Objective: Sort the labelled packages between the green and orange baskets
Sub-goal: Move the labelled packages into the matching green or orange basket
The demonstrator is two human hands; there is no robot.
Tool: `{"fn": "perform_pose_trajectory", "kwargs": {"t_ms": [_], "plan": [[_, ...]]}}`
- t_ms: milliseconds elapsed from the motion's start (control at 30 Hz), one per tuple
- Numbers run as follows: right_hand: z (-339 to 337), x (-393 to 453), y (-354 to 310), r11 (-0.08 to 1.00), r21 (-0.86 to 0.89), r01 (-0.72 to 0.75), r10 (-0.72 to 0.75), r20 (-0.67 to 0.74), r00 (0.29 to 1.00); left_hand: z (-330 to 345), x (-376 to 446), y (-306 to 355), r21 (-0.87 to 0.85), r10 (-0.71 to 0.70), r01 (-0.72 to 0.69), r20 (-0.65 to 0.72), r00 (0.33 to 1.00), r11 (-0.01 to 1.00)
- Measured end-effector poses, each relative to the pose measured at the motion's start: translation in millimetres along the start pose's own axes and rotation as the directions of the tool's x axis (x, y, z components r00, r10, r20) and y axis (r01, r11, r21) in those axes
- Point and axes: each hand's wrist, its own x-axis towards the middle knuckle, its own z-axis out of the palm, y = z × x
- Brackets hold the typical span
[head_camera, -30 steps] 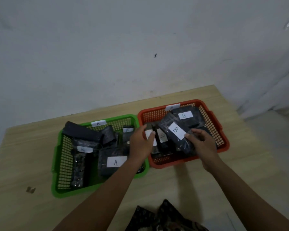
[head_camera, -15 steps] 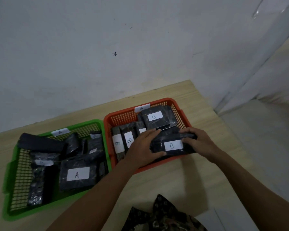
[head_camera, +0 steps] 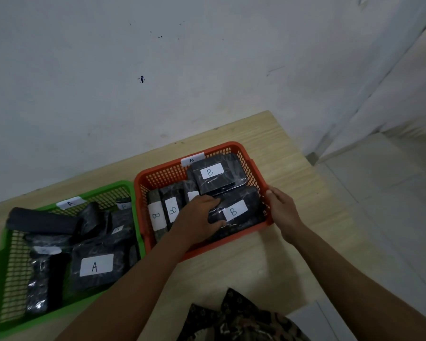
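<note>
Orange basket [head_camera: 246, 153] sat at two o'clock of the green basket [head_camera: 0, 254] on the wooden surface [head_camera: 293, 193]. My left hand [head_camera: 197, 215] lay with straight fingers on the B-labelled package [head_camera: 241, 207] inside the orange one, while my right hand [head_camera: 282, 209] gripped that basket's rim at three o'clock.

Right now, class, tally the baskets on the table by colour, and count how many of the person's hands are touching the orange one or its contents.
Green basket: 1
Orange basket: 1
Hands at the orange basket: 2, the left hand and the right hand
Total baskets: 2
</note>
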Motion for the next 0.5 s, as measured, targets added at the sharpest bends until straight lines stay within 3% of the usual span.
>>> {"fn": "perform_pose_trajectory", "kwargs": {"t_ms": [300, 500], "plan": [[1.9, 5.0, 5.2, 0.999, 0.046, -0.016, 0.019, -0.052, 0.998, -3.5, 12.1, -1.4, 0.038, 0.038, -0.048, 0.216, 0.976, 0.998], [1.6, 5.0, 1.7, 0.997, -0.080, 0.014, -0.018, -0.057, 0.998, -4.4, 11.5, -9.0, 0.042, 0.090, -0.104, 0.255, 0.963, 0.994]]}}
